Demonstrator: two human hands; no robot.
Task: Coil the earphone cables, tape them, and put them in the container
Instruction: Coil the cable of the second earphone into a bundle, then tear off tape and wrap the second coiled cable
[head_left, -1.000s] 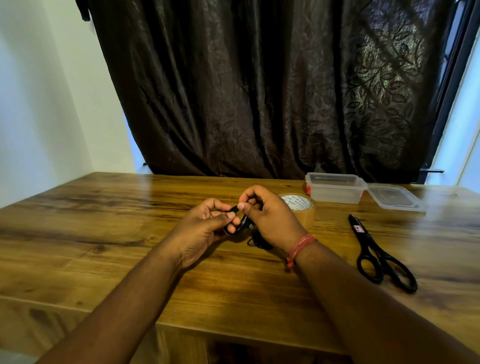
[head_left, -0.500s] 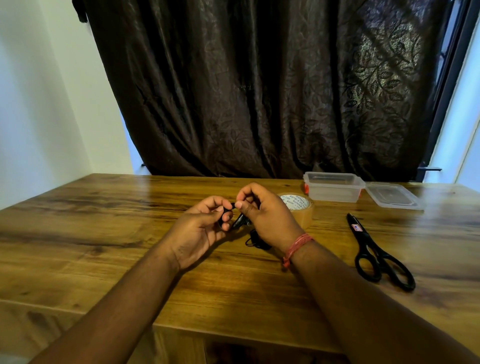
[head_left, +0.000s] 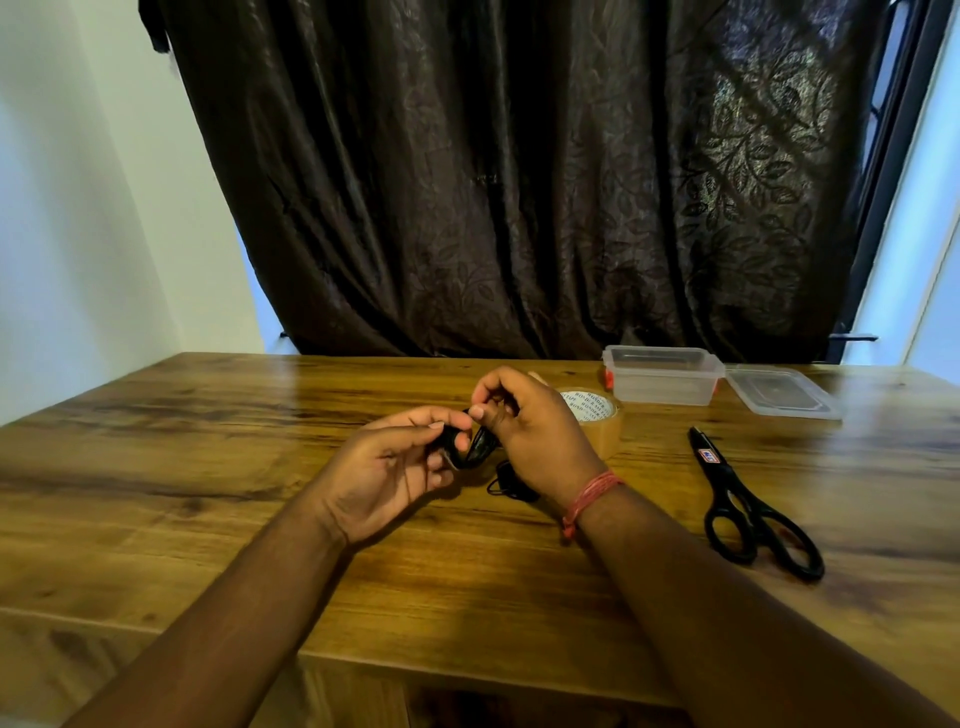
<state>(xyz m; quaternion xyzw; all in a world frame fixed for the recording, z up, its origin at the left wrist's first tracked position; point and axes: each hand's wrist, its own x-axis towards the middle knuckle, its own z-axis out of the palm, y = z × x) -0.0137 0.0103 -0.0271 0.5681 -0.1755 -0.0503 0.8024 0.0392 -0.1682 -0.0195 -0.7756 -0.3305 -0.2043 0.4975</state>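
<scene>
Above the table (head_left: 208, 467), both my hands pinch the black earphone cable (head_left: 475, 447).
Left hand (head_left: 395, 467) and right hand (head_left: 530, 431) grip its coil; the loose end rests below; open container (head_left: 662, 382) beyond the tape roll (head_left: 597, 415).

Two bare forearms come in from the bottom edge, no sleeves showing on either one. The left hand (head_left: 387, 478) wears nothing: no ring, no watch, no band. On the right hand (head_left: 540, 436) the fingers are bare too, but at its wrist sits a red thread band (head_left: 592, 496), several thin strands wound together, with a short loose end hanging off the near side.
</scene>
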